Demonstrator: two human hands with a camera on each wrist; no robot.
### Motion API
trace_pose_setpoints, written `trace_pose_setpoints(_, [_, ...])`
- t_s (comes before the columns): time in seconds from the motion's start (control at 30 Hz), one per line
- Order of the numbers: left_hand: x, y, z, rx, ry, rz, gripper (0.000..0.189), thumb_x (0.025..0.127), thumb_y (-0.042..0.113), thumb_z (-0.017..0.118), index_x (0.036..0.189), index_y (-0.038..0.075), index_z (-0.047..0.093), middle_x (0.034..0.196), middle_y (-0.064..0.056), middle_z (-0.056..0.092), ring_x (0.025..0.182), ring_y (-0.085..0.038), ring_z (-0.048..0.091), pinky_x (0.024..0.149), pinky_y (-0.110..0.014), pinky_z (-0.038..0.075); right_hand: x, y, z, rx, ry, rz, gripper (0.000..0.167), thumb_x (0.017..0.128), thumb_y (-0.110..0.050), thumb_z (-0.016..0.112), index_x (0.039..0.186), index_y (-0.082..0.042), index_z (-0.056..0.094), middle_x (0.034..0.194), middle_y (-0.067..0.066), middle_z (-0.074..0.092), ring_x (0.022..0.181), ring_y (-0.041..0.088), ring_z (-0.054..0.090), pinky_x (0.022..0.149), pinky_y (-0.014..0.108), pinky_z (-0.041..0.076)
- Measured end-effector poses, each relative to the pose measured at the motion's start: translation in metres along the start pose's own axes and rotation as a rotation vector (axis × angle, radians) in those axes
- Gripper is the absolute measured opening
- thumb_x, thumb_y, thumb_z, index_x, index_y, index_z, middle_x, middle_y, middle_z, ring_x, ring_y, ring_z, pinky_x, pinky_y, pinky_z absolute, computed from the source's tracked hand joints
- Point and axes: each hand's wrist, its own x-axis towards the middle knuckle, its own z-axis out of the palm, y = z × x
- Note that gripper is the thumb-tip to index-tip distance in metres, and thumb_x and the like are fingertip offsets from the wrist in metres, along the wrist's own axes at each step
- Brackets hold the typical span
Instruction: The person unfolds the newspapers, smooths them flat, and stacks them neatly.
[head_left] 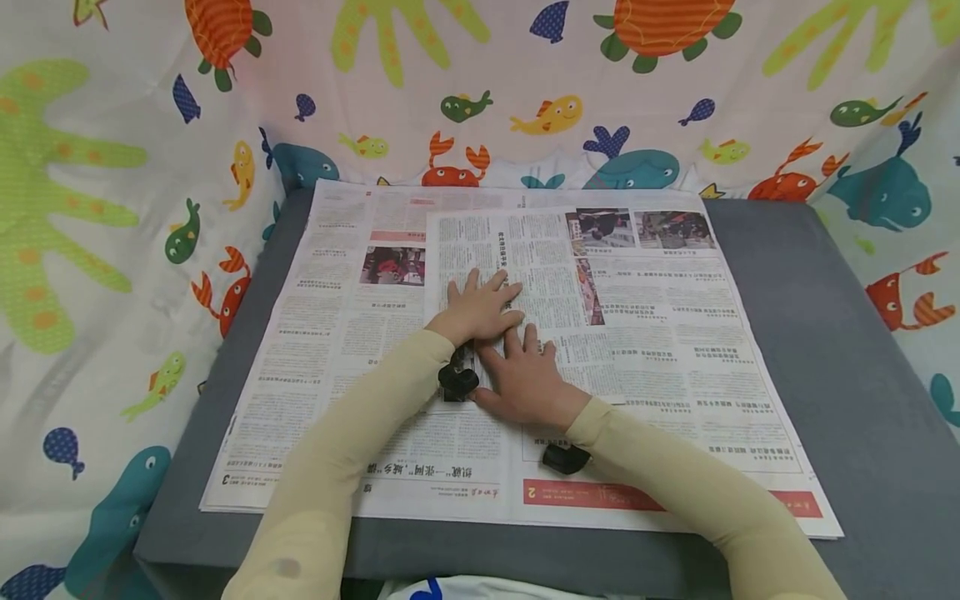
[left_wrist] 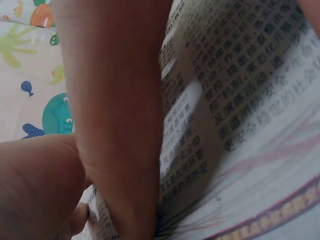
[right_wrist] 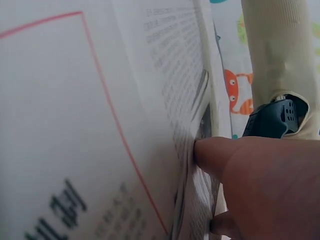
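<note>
A smaller folded newspaper [head_left: 540,250] lies on top of a wide spread newspaper [head_left: 315,358]. My left hand [head_left: 476,310] rests on the smaller one with its fingers spread. Just below and to the right, my right hand [head_left: 528,382] lies on the paper near that piece's lower part, fingers also spread. The two hands almost meet. In the left wrist view, part of the left hand [left_wrist: 112,110] stands large before printed newspaper [left_wrist: 240,75]. The right wrist view shows the right hand [right_wrist: 270,180] touching layered paper edges [right_wrist: 185,185]; most of its fingers are hidden there.
The newspapers lie on a grey table [head_left: 772,292]. A white curtain [head_left: 510,75] with sea-animal prints hangs behind and at both sides. Black wrist cameras sit under the left wrist [head_left: 457,379] and right wrist [head_left: 566,458].
</note>
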Motion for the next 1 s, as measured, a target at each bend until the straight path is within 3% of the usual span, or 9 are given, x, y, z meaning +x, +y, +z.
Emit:
trace_pose_setpoints(0.27, [-0.001, -0.004, 0.003, -0.01, 0.006, -0.005, 0.062, 0.106, 0.056, 0.037, 0.163, 0.034, 0.025, 0.174, 0.0, 0.009, 0.159, -0.044, -0.001, 0.121, -0.074, 0.006, 0.002, -0.001, 0.001, -0.002, -0.015, -0.003, 0.08, 0.097, -0.058, 0.057, 0.163, -0.023, 0.029, 0.162, 0.036, 0.022, 0.145, 0.063, 0.024, 0.1, 0.08, 0.035])
trace_pose_setpoints(0.47, [-0.011, -0.022, 0.004, -0.16, 0.059, 0.034, 0.064, 0.106, 0.055, 0.038, 0.163, 0.027, 0.029, 0.173, -0.011, 0.016, 0.158, -0.048, 0.004, 0.121, -0.073, 0.006, 0.005, -0.005, 0.001, -0.007, -0.024, 0.017, 0.084, 0.094, -0.064, 0.058, 0.162, -0.023, 0.03, 0.161, 0.034, 0.026, 0.143, 0.062, 0.029, 0.099, 0.078, 0.038])
trace_pose_setpoints(0.6, [-0.039, -0.045, 0.005, -0.208, 0.089, -0.03, 0.064, 0.106, 0.052, 0.039, 0.163, 0.025, 0.028, 0.172, -0.016, 0.014, 0.157, -0.051, 0.004, 0.122, -0.073, 0.005, 0.008, -0.008, -0.001, -0.029, -0.007, 0.042, 0.083, 0.091, -0.068, 0.06, 0.158, -0.024, 0.039, 0.143, 0.025, 0.043, 0.129, 0.049, 0.043, 0.092, 0.07, 0.046])
trace_pose_setpoints(0.67, [-0.057, -0.057, 0.009, -0.193, 0.099, -0.076, 0.064, 0.106, 0.05, 0.04, 0.163, 0.024, 0.028, 0.172, -0.018, 0.014, 0.156, -0.053, 0.003, 0.121, -0.074, 0.004, 0.01, -0.008, -0.002, -0.039, 0.006, 0.047, 0.08, 0.088, -0.068, 0.063, 0.152, -0.023, 0.045, 0.132, 0.02, 0.045, 0.121, 0.042, 0.044, 0.089, 0.065, 0.048])
trace_pose_setpoints(0.73, [-0.076, -0.066, 0.016, -0.174, 0.111, -0.104, 0.065, 0.106, 0.05, 0.041, 0.163, 0.023, 0.029, 0.171, -0.02, 0.013, 0.156, -0.054, 0.002, 0.119, -0.076, 0.003, 0.012, -0.007, -0.005, -0.029, 0.002, 0.05, 0.078, 0.087, -0.067, 0.066, 0.148, -0.022, 0.049, 0.131, 0.017, 0.045, 0.119, 0.038, 0.042, 0.089, 0.064, 0.047])
trace_pose_setpoints(0.9, [-0.119, -0.074, 0.03, -0.137, 0.129, -0.113, 0.07, 0.103, 0.05, 0.049, 0.162, 0.019, 0.031, 0.171, -0.021, 0.013, 0.155, -0.055, 0.001, 0.115, -0.081, 0.005, 0.018, -0.001, -0.011, 0.041, -0.052, 0.026, 0.088, 0.085, -0.064, 0.071, 0.156, -0.022, 0.04, 0.16, 0.022, 0.031, 0.145, 0.048, 0.031, 0.103, 0.074, 0.038])
trace_pose_setpoints(1.0, [-0.134, -0.074, 0.035, -0.131, 0.126, -0.105, 0.074, 0.101, 0.05, 0.054, 0.162, 0.016, 0.03, 0.171, -0.022, 0.013, 0.155, -0.055, 0.001, 0.114, -0.082, 0.007, 0.02, 0.001, -0.014, 0.079, -0.088, 0.025, 0.096, 0.085, -0.063, 0.072, 0.162, -0.025, 0.028, 0.167, 0.025, 0.019, 0.152, 0.054, 0.02, 0.107, 0.079, 0.031])
